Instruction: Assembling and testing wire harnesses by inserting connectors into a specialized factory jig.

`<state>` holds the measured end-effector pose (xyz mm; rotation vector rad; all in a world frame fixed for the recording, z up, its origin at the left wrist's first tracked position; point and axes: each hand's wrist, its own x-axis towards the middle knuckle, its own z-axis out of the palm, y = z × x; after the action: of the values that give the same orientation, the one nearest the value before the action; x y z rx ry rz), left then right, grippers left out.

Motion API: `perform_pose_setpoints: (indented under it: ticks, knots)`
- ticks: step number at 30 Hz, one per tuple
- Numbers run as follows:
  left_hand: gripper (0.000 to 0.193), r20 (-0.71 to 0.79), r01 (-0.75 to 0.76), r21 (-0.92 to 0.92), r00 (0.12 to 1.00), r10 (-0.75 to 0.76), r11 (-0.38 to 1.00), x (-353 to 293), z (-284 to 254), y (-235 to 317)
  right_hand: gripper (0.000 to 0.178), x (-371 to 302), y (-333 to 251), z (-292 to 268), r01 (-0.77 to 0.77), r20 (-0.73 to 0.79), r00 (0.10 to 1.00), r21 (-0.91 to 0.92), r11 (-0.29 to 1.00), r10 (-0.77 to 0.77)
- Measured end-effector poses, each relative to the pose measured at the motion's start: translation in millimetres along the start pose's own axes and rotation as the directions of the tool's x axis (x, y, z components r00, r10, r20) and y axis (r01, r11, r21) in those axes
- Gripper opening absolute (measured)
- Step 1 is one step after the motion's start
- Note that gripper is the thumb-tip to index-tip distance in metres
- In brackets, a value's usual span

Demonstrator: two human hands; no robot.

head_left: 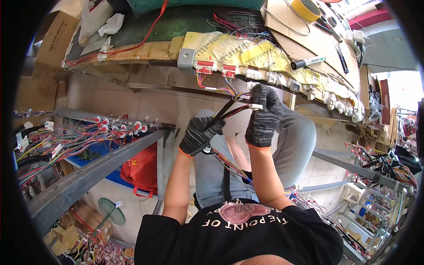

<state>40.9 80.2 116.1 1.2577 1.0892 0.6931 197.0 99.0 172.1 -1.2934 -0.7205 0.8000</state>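
Observation:
Both my hands wear dark grey knit gloves with orange cuffs. My left hand (201, 134) is closed round a wire harness (227, 108) with black-sleeved branches and several coloured wires. Its wires run up to two red-and-white connectors (205, 67) at the bench edge, and more hang below over my lap. My right hand (266, 117) is closed, its fingertips at a white connector (251, 85) by the bench edge. A second white connector (255, 106), on a dark branch, lies against that hand's palm side. The glove hides part of the grip.
Along the bench front runs a yellow-taped board (229, 48) with a row of connectors. A marker (308, 62) and a yellow tape roll (306, 9) lie on cardboard. Metal rails (97, 176) carry bundled wires at my left; a red bag (140, 170) hangs behind.

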Motion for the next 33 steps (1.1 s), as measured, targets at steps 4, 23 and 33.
perform_pose_setpoints:
  ticks: [4,23,33]
  knots:
    - [0.027,0.037,0.019,0.129,0.999,-0.024,0.991,5.6,-2.0,2.5,0.010,1.7,7.8,5.0,0.000,-0.097,0.995,0.026,1.000,0.002]
    - [0.025,0.136,0.043,0.002,0.990,-0.042,0.999,5.7,-0.5,15.5,0.026,2.2,24.0,-18.9,0.393,0.303,0.914,-0.489,0.779,-0.271]
    - [0.011,0.306,0.012,-0.169,0.951,0.041,0.986,30.9,25.0,-1.8,0.023,11.1,16.7,-47.4,-0.241,0.349,0.925,0.237,0.941,0.149]
